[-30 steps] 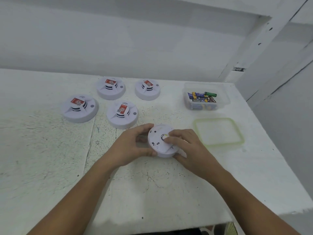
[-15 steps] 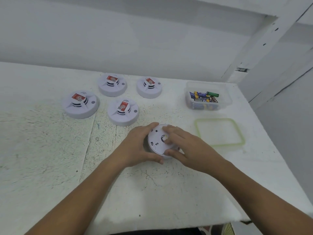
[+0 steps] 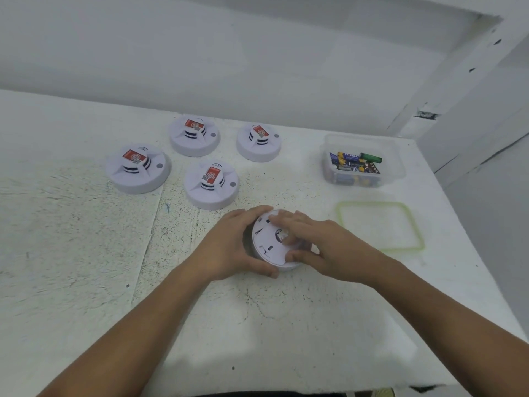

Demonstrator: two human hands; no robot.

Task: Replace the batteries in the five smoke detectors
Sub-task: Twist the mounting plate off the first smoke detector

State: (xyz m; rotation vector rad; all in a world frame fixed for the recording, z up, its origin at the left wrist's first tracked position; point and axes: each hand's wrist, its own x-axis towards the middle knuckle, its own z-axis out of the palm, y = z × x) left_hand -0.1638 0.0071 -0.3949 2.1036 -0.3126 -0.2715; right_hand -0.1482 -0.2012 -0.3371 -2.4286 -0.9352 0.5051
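Head camera is showing the left hand [image 3: 234, 247] gripping the rim of the upturned smoke detector [image 3: 272, 247] on the surface [image 3: 86, 253], while the right hand [image 3: 320, 245] is now lying flat across its back, fingers over the central opening and thumb on the near edge; a second ago it was only pinching there. That is probably a twisting move to free the base. Four other detectors [image 3: 211, 184] are waiting behind, the battery tub [image 3: 363, 160] and its lid [image 3: 380, 224] to the right.

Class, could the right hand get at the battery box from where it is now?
Probably yes. The box stands open on the right hand's side, its lid off beside it, nothing between. But that hand would first have to leave the detector.
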